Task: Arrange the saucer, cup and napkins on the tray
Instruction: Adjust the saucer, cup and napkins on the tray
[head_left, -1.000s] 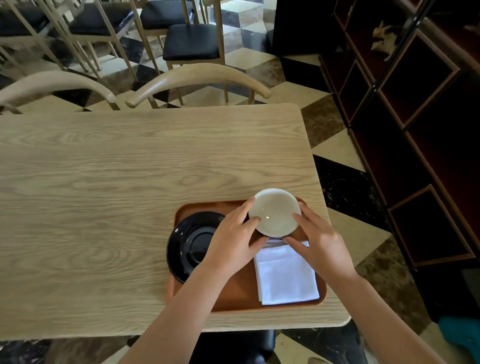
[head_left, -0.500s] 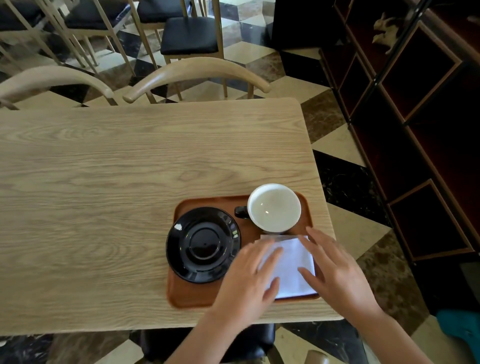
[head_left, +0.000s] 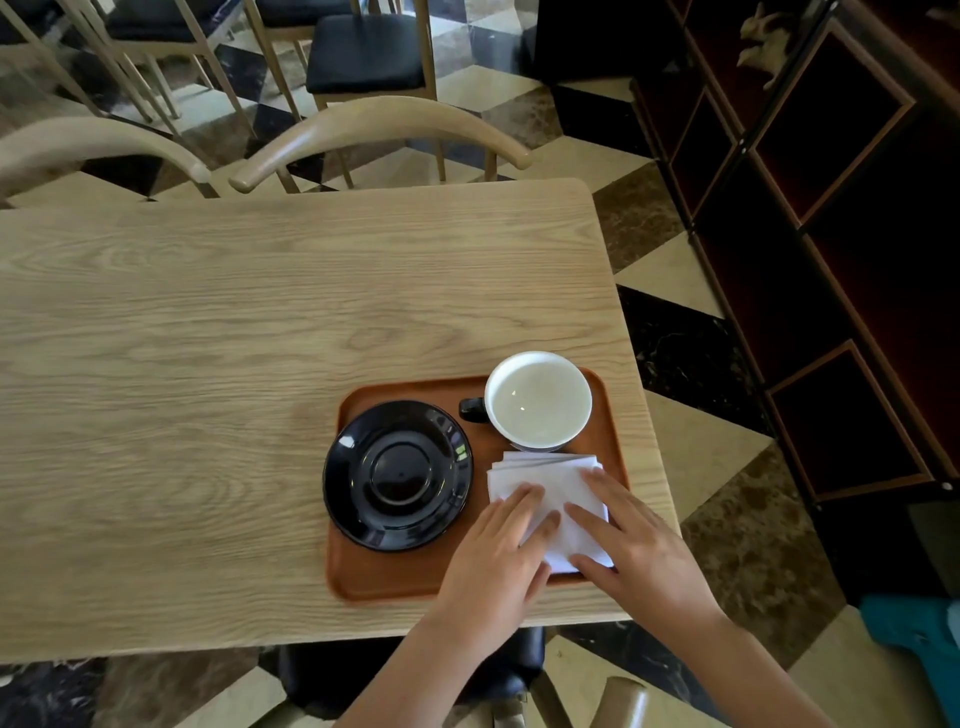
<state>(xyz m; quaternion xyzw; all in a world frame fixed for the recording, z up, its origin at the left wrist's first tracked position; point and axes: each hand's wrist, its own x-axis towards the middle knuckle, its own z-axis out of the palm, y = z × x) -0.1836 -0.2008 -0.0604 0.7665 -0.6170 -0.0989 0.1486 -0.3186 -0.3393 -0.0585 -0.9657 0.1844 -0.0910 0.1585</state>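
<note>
A brown tray (head_left: 395, 582) lies on the wooden table near its front right corner. On the tray's left part rests a black saucer (head_left: 397, 474), overhanging the left rim a little. A cup (head_left: 538, 400), white inside with a black handle pointing left, stands upright in the tray's far right corner. Below the cup lies a stack of white napkins (head_left: 550, 478), slightly fanned. My left hand (head_left: 501, 553) and my right hand (head_left: 631, 548) both lie flat on the napkins with fingers spread, covering the stack's near half.
The wooden table (head_left: 208, 364) spans the view; its right edge runs close to the tray. Two curved wooden chair backs (head_left: 379, 130) stand at the far side. A dark shelf unit (head_left: 831, 234) stands to the right. A black chair seat (head_left: 395, 670) sits under the front edge.
Both hands let go of the cup, which now stands on the tray, and moved down onto the napkins. The napkin stack has turned slightly and fanned out.
</note>
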